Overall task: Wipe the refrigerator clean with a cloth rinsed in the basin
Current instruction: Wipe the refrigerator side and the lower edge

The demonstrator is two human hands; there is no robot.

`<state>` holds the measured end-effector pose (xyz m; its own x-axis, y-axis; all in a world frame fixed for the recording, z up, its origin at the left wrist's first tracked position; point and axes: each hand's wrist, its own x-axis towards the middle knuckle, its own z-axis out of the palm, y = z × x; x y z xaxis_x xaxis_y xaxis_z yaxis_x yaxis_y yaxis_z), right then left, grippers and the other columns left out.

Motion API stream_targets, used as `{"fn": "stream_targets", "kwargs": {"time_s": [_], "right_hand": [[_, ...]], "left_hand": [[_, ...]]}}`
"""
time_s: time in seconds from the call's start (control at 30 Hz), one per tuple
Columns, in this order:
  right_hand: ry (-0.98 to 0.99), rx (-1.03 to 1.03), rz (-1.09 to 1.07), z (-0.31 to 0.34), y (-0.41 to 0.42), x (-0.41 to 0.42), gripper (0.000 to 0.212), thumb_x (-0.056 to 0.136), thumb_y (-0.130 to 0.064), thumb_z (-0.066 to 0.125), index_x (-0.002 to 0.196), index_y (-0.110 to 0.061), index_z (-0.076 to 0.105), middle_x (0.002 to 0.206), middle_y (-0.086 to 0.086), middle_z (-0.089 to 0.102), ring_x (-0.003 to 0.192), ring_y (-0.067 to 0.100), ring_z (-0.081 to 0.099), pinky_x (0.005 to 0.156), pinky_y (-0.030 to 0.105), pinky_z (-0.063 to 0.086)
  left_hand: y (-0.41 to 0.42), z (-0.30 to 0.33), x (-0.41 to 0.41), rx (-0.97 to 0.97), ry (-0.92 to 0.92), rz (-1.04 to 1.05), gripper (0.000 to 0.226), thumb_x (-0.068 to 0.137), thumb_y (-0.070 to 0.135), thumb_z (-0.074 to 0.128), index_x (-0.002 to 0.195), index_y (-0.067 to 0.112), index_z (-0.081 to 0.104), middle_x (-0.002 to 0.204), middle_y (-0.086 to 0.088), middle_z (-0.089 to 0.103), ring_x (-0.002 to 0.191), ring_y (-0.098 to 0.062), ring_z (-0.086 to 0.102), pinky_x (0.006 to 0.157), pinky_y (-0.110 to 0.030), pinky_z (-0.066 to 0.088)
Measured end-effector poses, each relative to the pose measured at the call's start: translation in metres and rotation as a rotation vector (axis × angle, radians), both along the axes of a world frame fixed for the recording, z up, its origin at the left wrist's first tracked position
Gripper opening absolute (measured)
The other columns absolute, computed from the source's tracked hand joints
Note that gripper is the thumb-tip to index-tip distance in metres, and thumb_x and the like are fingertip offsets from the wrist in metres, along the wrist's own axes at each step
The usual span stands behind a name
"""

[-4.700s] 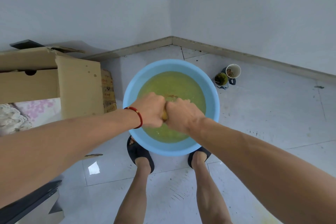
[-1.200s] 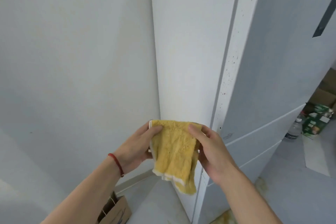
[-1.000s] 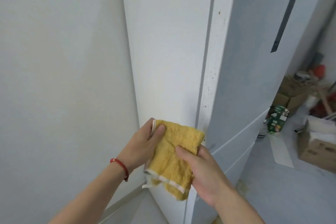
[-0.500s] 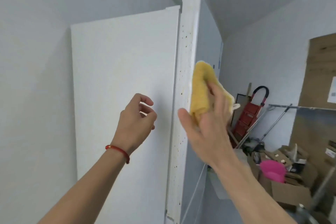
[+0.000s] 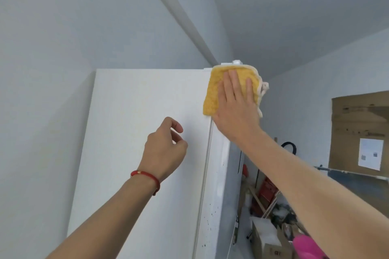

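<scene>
A tall white refrigerator (image 5: 143,153) fills the middle of the view, seen from its side panel, with dark specks on the door's edge strip lower down. A yellow cloth (image 5: 214,90) with a white hem lies flat against the top corner of that edge. My right hand (image 5: 235,109) presses the cloth there with straight, spread fingers. My left hand (image 5: 164,151), with a red cord on the wrist, hovers in front of the side panel, fingers loosely curled and holding nothing. The basin is out of view.
A wall stands close on the left of the refrigerator. At the lower right are cardboard boxes (image 5: 267,235), a red hand truck (image 5: 267,191), a pink object (image 5: 307,248) and a brown board (image 5: 357,132) with a paper sheet on the far wall.
My right hand has carried the cloth from waist height up to the refrigerator's top corner. My left hand let go of the cloth and stays raised beside the panel. The view tilted upward.
</scene>
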<state>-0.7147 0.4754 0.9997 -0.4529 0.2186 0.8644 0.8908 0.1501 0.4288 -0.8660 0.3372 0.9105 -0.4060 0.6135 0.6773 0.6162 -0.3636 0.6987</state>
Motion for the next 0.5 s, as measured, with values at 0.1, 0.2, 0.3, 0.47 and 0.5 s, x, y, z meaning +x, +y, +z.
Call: {"fn": "stream_targets", "kwargs": {"time_s": [0.1,0.2,0.3,0.47,0.5], "right_hand": [[0.001,0.006,-0.025,0.036,0.002,-0.005,0.079,0.098,-0.046,0.03,0.159,0.004,0.024,0.169,0.023,0.018,0.159,0.038,0.006,0.125,0.065,0.007],[-0.031,0.037,0.029,-0.023,0.005,0.001,0.077,0.101,-0.04,0.044,0.159,0.006,0.024,0.168,0.028,0.018,0.159,0.043,0.006,0.123,0.067,0.009],[-0.208,-0.036,0.07,-0.109,-0.001,0.019,0.076,0.098,-0.041,0.05,0.156,0.005,0.034,0.166,0.028,0.024,0.158,0.044,0.012,0.122,0.067,0.014],[-0.28,-0.029,0.211,-0.056,-0.003,0.04,0.057,0.099,-0.048,0.044,0.133,-0.006,0.062,0.148,0.014,0.054,0.149,0.03,0.04,0.124,0.056,0.025],[-0.25,0.018,0.214,-0.026,-0.003,0.038,0.053,0.098,-0.046,0.043,0.128,-0.008,0.063,0.144,0.012,0.056,0.146,0.028,0.041,0.123,0.054,0.025]], "left_hand": [[0.005,0.028,0.006,0.046,0.017,0.014,0.019,0.088,0.011,0.055,0.101,0.025,0.055,0.092,0.007,0.065,0.083,-0.022,0.066,0.072,-0.04,0.058],[0.008,0.039,0.007,0.081,0.035,0.012,0.019,0.087,0.01,0.055,0.099,0.025,0.055,0.09,0.007,0.065,0.084,-0.022,0.065,0.073,-0.041,0.058],[0.009,0.032,0.004,0.069,0.027,0.011,0.019,0.088,0.011,0.055,0.097,0.027,0.055,0.091,0.007,0.065,0.083,-0.021,0.065,0.069,-0.037,0.056],[0.015,0.032,0.008,0.061,0.045,0.004,0.02,0.086,0.009,0.055,0.097,0.025,0.055,0.089,0.006,0.065,0.085,-0.022,0.064,0.073,-0.041,0.056],[0.017,0.035,0.009,0.067,0.045,0.01,0.02,0.086,0.009,0.056,0.097,0.025,0.055,0.089,0.006,0.065,0.085,-0.022,0.064,0.074,-0.042,0.057]]}}
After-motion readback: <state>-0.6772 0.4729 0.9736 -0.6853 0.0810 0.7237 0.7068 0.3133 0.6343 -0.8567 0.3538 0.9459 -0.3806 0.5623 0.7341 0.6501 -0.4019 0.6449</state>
